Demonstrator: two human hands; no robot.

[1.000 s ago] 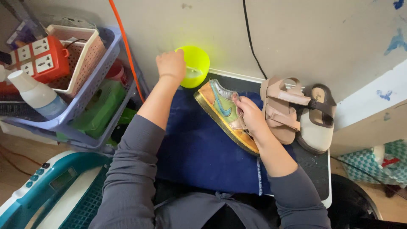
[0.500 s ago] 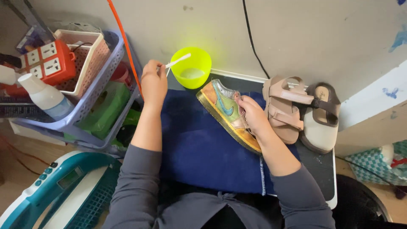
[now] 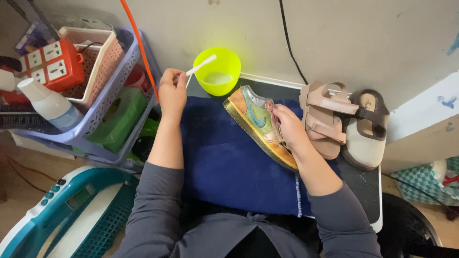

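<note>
My left hand (image 3: pixel 172 91) grips a thin white brush (image 3: pixel 200 65) whose handle points toward a neon-yellow bowl (image 3: pixel 217 70) holding pale liquid. My right hand (image 3: pixel 289 129) is tucked into the opening of a gold and teal sneaker (image 3: pixel 256 122), steadying it on its side. The sneaker lies on a dark blue towel (image 3: pixel 229 162) spread across a small table. The brush head is hidden inside my fist.
Two tan strap sandals (image 3: pixel 344 122) lie right of the sneaker on the table (image 3: pixel 363 191). A blue basket rack (image 3: pixel 103 112) at the left holds a red power strip (image 3: pixel 50 64), a white bottle (image 3: pixel 45 102) and green items. A teal basket (image 3: pixel 71 215) sits lower left.
My left hand rose from the yellow bowl with the white brush and drew back leftward. My right hand and the sneaker kept their place.
</note>
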